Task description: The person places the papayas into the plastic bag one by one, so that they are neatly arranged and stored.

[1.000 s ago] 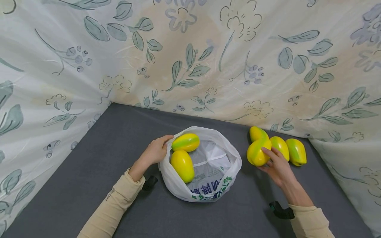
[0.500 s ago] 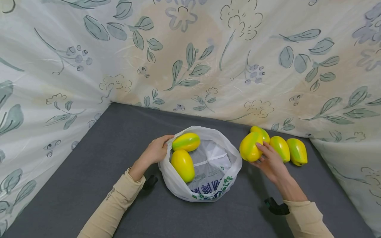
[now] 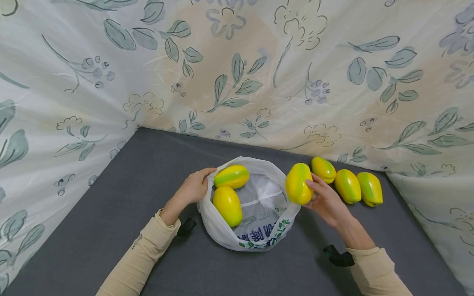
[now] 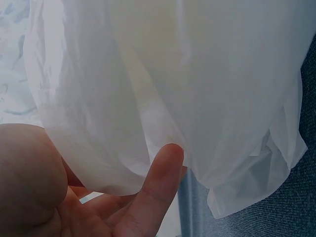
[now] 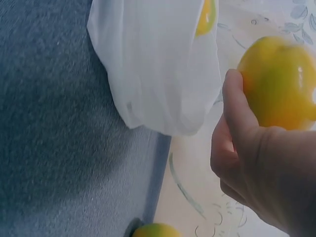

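A white plastic bag [image 3: 218,238] stands on the dark cloth with its mouth rolled wide, and blue and green print shows inside. My left hand [image 3: 192,189] pinches its left rim; in the left wrist view a finger [image 4: 158,185] lies against the thin plastic. Two yellow papayas with green streaks, an upper one [image 3: 231,176] and a lower one [image 3: 227,206], lie in the bag's left half. My right hand [image 3: 327,203] grips another papaya [image 3: 298,183], which overlaps the bag's right rim in the head view. The right wrist view shows this held papaya [image 5: 276,84] raised beside the bag.
Three more papayas, a back one [image 3: 323,169], a middle one [image 3: 347,186] and a right one [image 3: 369,189], lie at the back right. Dark grey cloth [image 3: 148,164] covers the surface. A floral curtain [image 3: 237,82] encloses the back and sides.
My right hand has carried its papaya leftward from beside the others to the bag's right rim, turning it more upright. My left hand has stayed at the left rim.
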{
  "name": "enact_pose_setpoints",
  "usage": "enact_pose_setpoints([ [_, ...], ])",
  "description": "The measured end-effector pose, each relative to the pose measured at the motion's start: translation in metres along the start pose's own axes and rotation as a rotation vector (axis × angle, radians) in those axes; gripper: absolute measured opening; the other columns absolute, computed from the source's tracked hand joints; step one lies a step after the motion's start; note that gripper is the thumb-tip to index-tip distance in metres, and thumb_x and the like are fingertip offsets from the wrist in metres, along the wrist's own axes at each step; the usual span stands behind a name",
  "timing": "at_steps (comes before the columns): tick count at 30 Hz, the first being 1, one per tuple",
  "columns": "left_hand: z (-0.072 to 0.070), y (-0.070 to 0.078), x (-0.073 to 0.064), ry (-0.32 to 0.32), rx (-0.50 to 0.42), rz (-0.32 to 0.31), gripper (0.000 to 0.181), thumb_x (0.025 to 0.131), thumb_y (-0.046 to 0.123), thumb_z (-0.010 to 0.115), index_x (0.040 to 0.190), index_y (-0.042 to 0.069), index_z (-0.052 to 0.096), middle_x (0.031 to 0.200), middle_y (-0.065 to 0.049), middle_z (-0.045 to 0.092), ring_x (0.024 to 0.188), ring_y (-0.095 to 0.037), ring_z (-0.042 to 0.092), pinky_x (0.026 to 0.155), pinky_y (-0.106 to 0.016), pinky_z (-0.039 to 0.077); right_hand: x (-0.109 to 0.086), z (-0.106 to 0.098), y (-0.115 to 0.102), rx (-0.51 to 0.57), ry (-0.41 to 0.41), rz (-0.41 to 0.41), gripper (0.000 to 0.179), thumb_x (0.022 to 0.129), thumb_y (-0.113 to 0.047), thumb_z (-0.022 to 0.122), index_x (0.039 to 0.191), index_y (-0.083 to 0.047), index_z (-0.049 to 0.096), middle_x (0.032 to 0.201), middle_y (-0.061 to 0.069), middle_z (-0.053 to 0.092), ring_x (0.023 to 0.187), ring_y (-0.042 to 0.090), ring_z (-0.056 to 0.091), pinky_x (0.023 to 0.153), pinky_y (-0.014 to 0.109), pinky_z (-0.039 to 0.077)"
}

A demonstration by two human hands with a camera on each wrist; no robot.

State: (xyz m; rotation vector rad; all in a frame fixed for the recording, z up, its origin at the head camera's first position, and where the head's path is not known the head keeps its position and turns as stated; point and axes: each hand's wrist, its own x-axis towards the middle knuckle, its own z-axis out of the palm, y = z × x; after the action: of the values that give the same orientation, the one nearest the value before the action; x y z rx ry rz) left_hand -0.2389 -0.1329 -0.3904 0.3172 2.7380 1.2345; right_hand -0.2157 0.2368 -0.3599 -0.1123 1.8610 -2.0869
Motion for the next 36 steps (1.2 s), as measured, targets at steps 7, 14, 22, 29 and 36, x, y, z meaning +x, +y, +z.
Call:
enact_pose_setpoints([
  [7,0.000,0.000,0.000,0.000,0.006,-0.003,0.043,0.099,0.000,0.040,0.141,0.005,0.045,0.140,-0.017,0.046,0.052,-0.018,0.034,0.057,-0.032,0.039,0.005,0.014,0.003,-0.028,0.015,0.067,0.069,0.102,-0.030,0.044,0.153,-0.011,0.001,0.131,0.004,0.039,0.107,0.019,0.050,0.093,0.042,0.043],
  [14,0.001,-0.001,0.001,0.004,0.001,-0.001,0.043,0.099,0.000,0.040,0.141,0.005,0.045,0.140,-0.017,0.046,0.050,-0.017,0.033,0.055,-0.030,0.038,0.013,0.026,0.013,-0.046,-0.077,0.106,0.067,0.102,-0.024,0.046,0.152,-0.010,0.004,0.136,0.013,0.033,0.108,0.023,0.049,0.093,0.045,0.044],
  [22,-0.001,0.000,0.000,0.008,-0.006,-0.002,0.042,0.099,0.000,0.040,0.141,0.005,0.046,0.139,-0.017,0.047,0.048,-0.016,0.031,0.052,-0.029,0.036,0.019,0.036,0.027,-0.074,-0.200,0.102,0.065,0.100,-0.017,0.047,0.151,-0.010,0.007,0.139,0.019,0.027,0.109,0.028,0.048,0.091,0.046,0.045],
  [29,0.000,0.000,0.000,0.012,-0.012,0.007,0.042,0.099,0.000,0.040,0.140,0.005,0.046,0.139,-0.018,0.048,0.045,-0.014,0.028,0.048,-0.028,0.033,0.024,0.042,0.039,-0.116,-0.278,0.104,0.066,0.098,-0.016,0.050,0.151,-0.008,0.011,0.136,0.021,0.030,0.106,0.029,0.050,0.088,0.046,0.046],
  [36,0.000,0.000,-0.001,0.015,-0.008,0.013,0.042,0.099,-0.001,0.041,0.140,0.004,0.046,0.138,-0.018,0.048,0.045,-0.014,0.027,0.048,-0.028,0.032,0.025,0.044,0.044,-0.189,-0.355,0.098,0.064,0.097,-0.015,0.054,0.150,-0.008,0.019,0.137,0.022,0.032,0.104,0.031,0.052,0.085,0.044,0.048],
])
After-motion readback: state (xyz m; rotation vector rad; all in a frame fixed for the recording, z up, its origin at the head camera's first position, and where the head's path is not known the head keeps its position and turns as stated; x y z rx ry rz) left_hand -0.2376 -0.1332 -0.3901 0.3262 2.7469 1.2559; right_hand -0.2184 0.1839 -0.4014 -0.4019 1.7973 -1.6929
